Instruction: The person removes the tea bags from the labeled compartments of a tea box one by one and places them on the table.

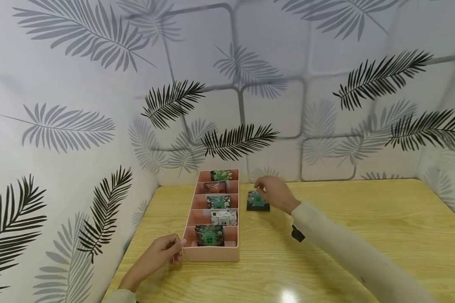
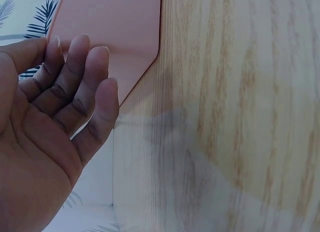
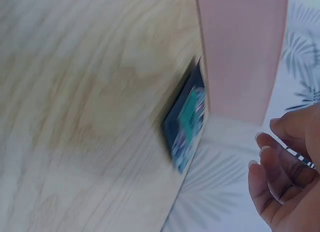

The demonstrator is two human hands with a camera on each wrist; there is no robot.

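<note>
A long pink box with a row of compartments stands on the table. My left hand is at its front left corner, where thumb and forefinger pinch the rim; in the left wrist view the other fingers of that hand are loosely bent. To the right of the box lies a dark packet with a green label, flat on the table. Over its right side hovers my right hand. Seen from the right wrist, this hand has relaxed, slightly bent fingers and holds nothing, apart from the packet.
Inside the box each compartment holds packets: a green-labelled one at the front, a white one, a dark floral one, a reddish one and a yellow-green one at the back. A leaf-patterned wall stands behind the wooden table.
</note>
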